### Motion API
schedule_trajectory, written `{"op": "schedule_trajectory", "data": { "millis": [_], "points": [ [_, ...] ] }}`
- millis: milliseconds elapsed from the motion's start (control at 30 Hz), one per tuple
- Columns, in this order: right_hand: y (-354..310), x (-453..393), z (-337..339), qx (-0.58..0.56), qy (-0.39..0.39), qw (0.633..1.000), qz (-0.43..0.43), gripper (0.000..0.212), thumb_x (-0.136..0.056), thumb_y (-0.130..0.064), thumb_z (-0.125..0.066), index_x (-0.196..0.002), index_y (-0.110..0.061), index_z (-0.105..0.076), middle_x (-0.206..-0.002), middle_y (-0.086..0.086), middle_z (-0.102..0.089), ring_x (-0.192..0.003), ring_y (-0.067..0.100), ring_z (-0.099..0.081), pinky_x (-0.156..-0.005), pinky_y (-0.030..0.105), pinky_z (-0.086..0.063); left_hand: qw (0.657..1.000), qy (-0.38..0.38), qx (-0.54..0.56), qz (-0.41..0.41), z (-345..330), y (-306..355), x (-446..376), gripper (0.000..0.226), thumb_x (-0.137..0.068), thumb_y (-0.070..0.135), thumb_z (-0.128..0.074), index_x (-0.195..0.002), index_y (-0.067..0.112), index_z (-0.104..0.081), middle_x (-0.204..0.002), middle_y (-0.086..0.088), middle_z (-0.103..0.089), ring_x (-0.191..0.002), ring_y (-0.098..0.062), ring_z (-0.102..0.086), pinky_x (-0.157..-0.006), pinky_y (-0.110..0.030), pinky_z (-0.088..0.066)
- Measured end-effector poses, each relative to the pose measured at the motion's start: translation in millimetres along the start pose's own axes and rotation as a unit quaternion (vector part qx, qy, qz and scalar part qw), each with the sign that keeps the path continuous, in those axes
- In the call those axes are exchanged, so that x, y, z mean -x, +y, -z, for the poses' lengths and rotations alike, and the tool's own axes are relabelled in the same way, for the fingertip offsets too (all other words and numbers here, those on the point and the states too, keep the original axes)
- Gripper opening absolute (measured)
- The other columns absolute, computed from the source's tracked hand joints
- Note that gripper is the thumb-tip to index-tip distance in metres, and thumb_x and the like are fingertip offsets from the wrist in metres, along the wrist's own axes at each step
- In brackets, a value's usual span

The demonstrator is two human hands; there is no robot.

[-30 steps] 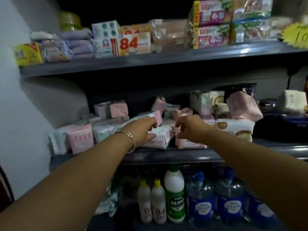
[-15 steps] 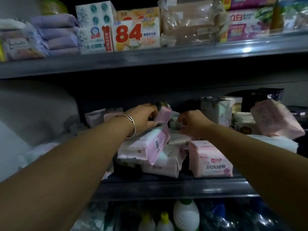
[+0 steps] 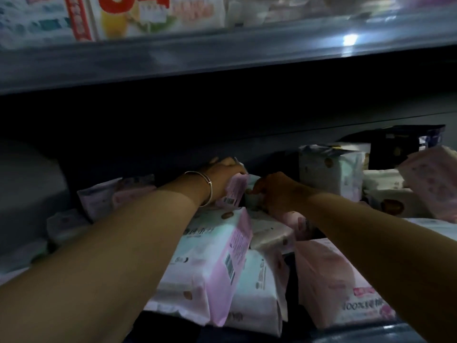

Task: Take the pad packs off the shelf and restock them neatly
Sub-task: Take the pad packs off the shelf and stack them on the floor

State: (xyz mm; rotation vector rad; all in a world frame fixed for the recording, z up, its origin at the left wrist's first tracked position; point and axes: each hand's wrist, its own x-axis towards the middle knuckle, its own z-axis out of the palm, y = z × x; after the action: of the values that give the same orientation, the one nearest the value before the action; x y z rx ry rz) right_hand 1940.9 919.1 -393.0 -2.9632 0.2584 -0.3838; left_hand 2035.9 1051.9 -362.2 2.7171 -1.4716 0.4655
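Observation:
Both arms reach deep into the middle shelf. My left hand [image 3: 223,178], with a thin bangle at the wrist, grips a small pink pad pack [image 3: 236,190] at the back of the pile. My right hand [image 3: 277,191] is curled round a pale pack [image 3: 252,198] right beside it; its fingers are mostly hidden. In front lie bigger packs: a white and pink one [image 3: 215,263] tilted under my left forearm, a white one [image 3: 257,288] below it, and a pink one [image 3: 331,283] at the front right.
The upper shelf board [image 3: 222,58] hangs close overhead, with boxes on it. More packs stand on the right: a white one [image 3: 331,169], a tilted pink one [image 3: 435,181] and dark packs [image 3: 405,144] behind. Pale packs [image 3: 116,194] lie at the left. The shelf's front lip [image 3: 371,334] runs below.
The camera has moved in closer to the middle shelf. Both hands have pushed further back into the pile, and they now hold the small packs at the rear.

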Motion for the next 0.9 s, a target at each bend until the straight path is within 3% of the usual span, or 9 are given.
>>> {"op": "schedule_trajectory", "data": {
  "millis": [133,233,333,433,567,667,800,900],
  "points": [
    [5.6,-36.5,-3.6,-0.033,0.062,0.997,-0.026,0.028,-0.089,-0.005,-0.054,-0.116,-0.004,-0.063,-0.123,0.013,-0.061,-0.115,0.028,-0.056,-0.097,0.031,-0.046,1.0,-0.007,0.004,0.001,-17.4,-14.4,-23.7,0.054,-0.092,0.029,-0.055,-0.141,0.039,-0.034,-0.154,0.006,-0.018,-0.142,-0.021,-0.015,-0.114,-0.029,-0.011],
    [19.7,-57.0,-7.3,-0.04,0.067,0.995,-0.057,0.036,-0.088,-0.004,-0.057,-0.124,-0.009,-0.059,-0.126,0.011,-0.059,-0.116,0.026,-0.056,-0.092,0.026,-0.046,0.995,-0.012,-0.085,-0.057,-24.7,-19.0,-41.3,0.047,-0.1,0.037,-0.036,-0.144,0.044,-0.024,-0.158,0.004,-0.007,-0.145,-0.029,-0.003,-0.117,-0.037,-0.003],
    [32.2,-68.5,-11.8,-0.037,-0.007,0.995,-0.087,0.046,-0.087,-0.01,-0.062,-0.131,-0.011,-0.051,-0.128,0.009,-0.055,-0.116,0.024,-0.055,-0.091,0.023,-0.046,0.992,-0.045,-0.103,-0.05,-20.5,-17.3,-52.0,0.051,-0.099,0.04,-0.038,-0.146,0.041,-0.018,-0.155,0.003,-0.015,-0.141,-0.028,-0.016,-0.113,-0.034,-0.016],
    [36.9,-81.0,-16.1,-0.023,-0.063,0.992,-0.109,0.05,-0.087,-0.021,-0.066,-0.133,-0.01,-0.049,-0.132,0.01,-0.054,-0.119,0.023,-0.054,-0.098,0.025,-0.045,0.979,-0.043,-0.18,-0.088,-21.9,-21.1,-61.3,0.053,-0.093,0.037,-0.048,-0.141,0.041,-0.025,-0.139,-0.001,-0.031,-0.125,-0.028,-0.033,-0.096,-0.033,-0.033],
    [38.3,-96.6,-24.1,0.066,-0.099,0.988,-0.098,0.063,-0.087,-0.039,-0.063,-0.14,-0.013,-0.04,-0.144,0.011,-0.04,-0.133,0.03,-0.038,-0.109,0.035,-0.032,0.952,-0.017,-0.28,-0.118,-21.0,-22.4,-64.0,0.047,-0.094,0.026,-0.048,-0.137,0.034,-0.034,-0.136,0.001,-0.029,-0.117,-0.025,-0.034,-0.082,-0.031,-0.034],
    [34.0,-98.6,-24.1,0.137,-0.101,0.977,-0.128,0.088,-0.076,-0.051,-0.07,-0.146,-0.019,-0.028,-0.15,0.011,-0.027,-0.138,0.034,-0.022,-0.114,0.045,-0.024,0.943,-0.002,-0.308,-0.123,-15.5,-23.4,-61.9,0.045,-0.09,0.014,-0.053,-0.13,0.029,-0.038,-0.137,0.004,-0.032,-0.115,-0.023,-0.038,-0.079,-0.029,-0.031],
    [25.4,-92.2,-30.1,0.145,-0.052,0.98,-0.124,0.089,-0.076,-0.04,-0.073,-0.147,-0.018,-0.023,-0.151,0.011,-0.023,-0.139,0.036,-0.017,-0.112,0.05,-0.019,0.938,-0.02,-0.339,-0.07,-6.8,-26.6,-52.0,0.057,-0.082,0.008,-0.064,-0.131,0.019,-0.036,-0.133,0.001,-0.04,-0.119,-0.023,-0.042,-0.092,-0.032,-0.036],
    [17.4,-88.4,-40.9,0.093,0.014,0.991,-0.093,0.07,-0.086,-0.023,-0.062,-0.145,-0.012,-0.026,-0.146,0.014,-0.034,-0.134,0.035,-0.032,-0.11,0.048,-0.03,0.932,-0.017,-0.359,-0.039,-3.7,-29.9,-43.1,0.063,-0.08,0.014,-0.069,-0.132,0.018,-0.033,-0.133,-0.002,-0.041,-0.121,-0.022,-0.041,-0.095,-0.033,-0.036]
  ]
}}
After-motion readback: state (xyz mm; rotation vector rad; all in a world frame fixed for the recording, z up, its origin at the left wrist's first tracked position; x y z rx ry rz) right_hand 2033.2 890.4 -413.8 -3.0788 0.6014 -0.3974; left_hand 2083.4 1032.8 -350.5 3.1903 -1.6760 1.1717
